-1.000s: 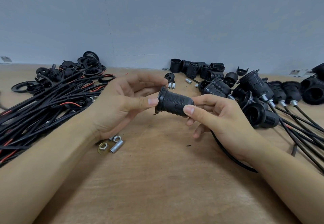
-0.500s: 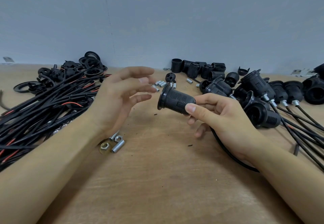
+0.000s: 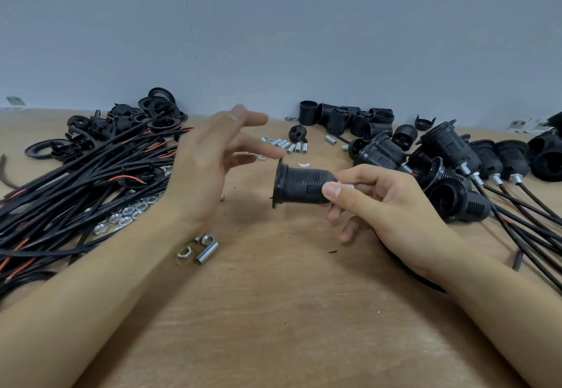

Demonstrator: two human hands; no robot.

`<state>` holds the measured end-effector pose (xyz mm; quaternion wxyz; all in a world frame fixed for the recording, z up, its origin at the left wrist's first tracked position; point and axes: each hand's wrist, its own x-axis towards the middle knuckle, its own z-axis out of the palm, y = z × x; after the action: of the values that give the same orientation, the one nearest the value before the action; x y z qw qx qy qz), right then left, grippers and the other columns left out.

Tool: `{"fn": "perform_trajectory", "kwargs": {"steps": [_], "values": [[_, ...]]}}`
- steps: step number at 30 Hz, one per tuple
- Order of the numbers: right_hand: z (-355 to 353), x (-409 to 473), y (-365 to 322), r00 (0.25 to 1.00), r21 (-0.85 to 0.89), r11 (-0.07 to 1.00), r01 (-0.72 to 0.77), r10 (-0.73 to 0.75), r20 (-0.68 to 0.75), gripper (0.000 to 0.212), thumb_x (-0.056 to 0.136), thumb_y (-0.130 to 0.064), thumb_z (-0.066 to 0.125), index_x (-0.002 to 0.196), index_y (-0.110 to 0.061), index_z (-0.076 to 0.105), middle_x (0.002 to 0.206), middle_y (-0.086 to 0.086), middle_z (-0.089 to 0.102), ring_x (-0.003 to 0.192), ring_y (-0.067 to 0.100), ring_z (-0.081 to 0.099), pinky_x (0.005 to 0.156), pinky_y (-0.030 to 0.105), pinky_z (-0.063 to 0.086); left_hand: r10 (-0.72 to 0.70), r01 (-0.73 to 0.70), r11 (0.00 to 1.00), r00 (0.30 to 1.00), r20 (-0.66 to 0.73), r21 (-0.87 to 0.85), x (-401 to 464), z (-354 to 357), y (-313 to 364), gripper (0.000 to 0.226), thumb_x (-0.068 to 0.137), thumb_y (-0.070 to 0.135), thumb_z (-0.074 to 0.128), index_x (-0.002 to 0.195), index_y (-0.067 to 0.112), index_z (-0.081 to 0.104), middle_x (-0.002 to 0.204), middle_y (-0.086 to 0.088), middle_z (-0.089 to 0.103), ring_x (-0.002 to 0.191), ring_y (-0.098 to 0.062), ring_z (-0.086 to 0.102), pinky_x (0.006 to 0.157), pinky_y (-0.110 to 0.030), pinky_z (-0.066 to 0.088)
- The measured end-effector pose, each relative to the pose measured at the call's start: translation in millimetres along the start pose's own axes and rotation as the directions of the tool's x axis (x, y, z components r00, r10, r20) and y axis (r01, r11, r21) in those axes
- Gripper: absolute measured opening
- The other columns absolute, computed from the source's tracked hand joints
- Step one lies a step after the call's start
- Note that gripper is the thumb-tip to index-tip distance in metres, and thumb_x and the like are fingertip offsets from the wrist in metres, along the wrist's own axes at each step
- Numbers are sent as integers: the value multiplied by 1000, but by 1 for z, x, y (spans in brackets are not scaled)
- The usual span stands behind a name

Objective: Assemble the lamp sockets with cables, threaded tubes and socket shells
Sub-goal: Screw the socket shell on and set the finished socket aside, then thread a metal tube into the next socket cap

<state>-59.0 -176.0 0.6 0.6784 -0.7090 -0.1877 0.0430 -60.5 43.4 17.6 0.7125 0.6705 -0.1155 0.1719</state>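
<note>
Your left hand (image 3: 209, 168) has let go, fingers loose, while your right hand (image 3: 386, 202) still pinches the socket (image 3: 301, 185), so it looks assembled.

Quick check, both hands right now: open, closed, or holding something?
Left hand: open, fingers spread, holding nothing.
Right hand: gripping the black lamp socket at its narrow end.

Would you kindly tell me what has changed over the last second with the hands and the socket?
The left hand let go of the black socket and drew back to the left, fingers now spread. The right hand alone holds the socket, at its cable end. The cables and finished sockets stayed put.
</note>
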Motion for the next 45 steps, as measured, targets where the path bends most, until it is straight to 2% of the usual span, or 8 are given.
{"fn": "perform_trajectory", "kwargs": {"steps": [7, 13, 21, 26, 30, 35, 39, 45], "values": [[3, 0, -2, 1000, 4, 1000, 5, -5, -10, 38, 71, -30, 73, 96, -2, 67, 71, 6, 69, 58, 20, 64, 51, 27, 54, -99, 60, 982, 971, 219, 177, -10, 9, -7, 28, 84, 40, 69, 103, 20, 74, 101, -7, 75, 93, -15, 71, 72, -27, 57], [5, -5, 0, 962, -270, 926, 265, -272, 11, 30, 74, -17, 84, 98, -24, 69, 93, -1, 71, 83, 16, 67, 69, 20, 54, -227, 215, 973, 959, 167, 89, -11, 12, -7, 46, 79, 46, 60, 98, 7, 74, 94, -24, 73, 78, -38, 70, 68, -43, 62], [2, -2, -4, 975, -184, 975, 123, -153, -159, 34, 74, -44, 73, 86, -13, 70, 66, 10, 69, 55, 23, 68, 59, 30, 57, -148, 184, 968, 968, 205, -169, -12, 14, -8, 43, 87, 25, 53, 118, -2, 64, 121, -23, 66, 115, -34, 62, 90, -42, 53], [3, 2, -3, 981, -69, 997, 37, -49, -190, 44, 67, -46, 71, 84, -5, 71, 68, 12, 69, 54, 23, 66, 54, 29, 55, -93, 160, 946, 967, 237, -280, -9, 8, -1, 24, 84, 1, 62, 106, 1, 71, 102, -16, 75, 110, -28, 68, 101, -36, 51], [0, 4, -3, 979, -10, 999, 37, -38, -201, 38, 73, -42, 77, 81, -5, 73, 68, 11, 69, 56, 20, 64, 53, 27, 55, -131, 159, 906, 987, 98, -392, -3, 0, 6, 24, 85, 23, 59, 77, 10, 78, 53, -4, 64, 57, -20, 67, 83, -36, 58], [1, 5, -1, 981, -40, 999, 20, -27, -194, 41, 72, -43, 74, 86, -4, 72, 69, 9, 69, 56, 21, 65, 54, 29, 55, -184, 221, 956, 965, 189, -195, -6, 8, 2, 47, 87, 37, 49, 123, 10, 62, 117, -10, 72, 123, -21, 61, 112, -46, 37], [-3, 7, -1, 975, 18, 1000, 13, -8, -220, 25, 86, -28, 70, 85, -3, 72, 71, 10, 69, 59, 19, 63, 54, 27, 54, -107, 112, 947, 994, 35, -301, -4, 2, 9, 42, 93, 38, 47, 102, 3, 69, 50, -7, 60, 91, -29, 72, 92, -37, 51], [-2, 7, -1, 975, 17, 1000, 14, -10, -222, 24, 86, -27, 70, 85, -3, 73, 70, 9, 69, 60, 18, 63, 52, 26, 54, -142, 171, 978, 965, 221, -121, -8, 9, 1, 59, 91, 50, 32, 129, 13, 58, 120, -2, 72, 124, -13, 59, 107, -42, 36]]}}
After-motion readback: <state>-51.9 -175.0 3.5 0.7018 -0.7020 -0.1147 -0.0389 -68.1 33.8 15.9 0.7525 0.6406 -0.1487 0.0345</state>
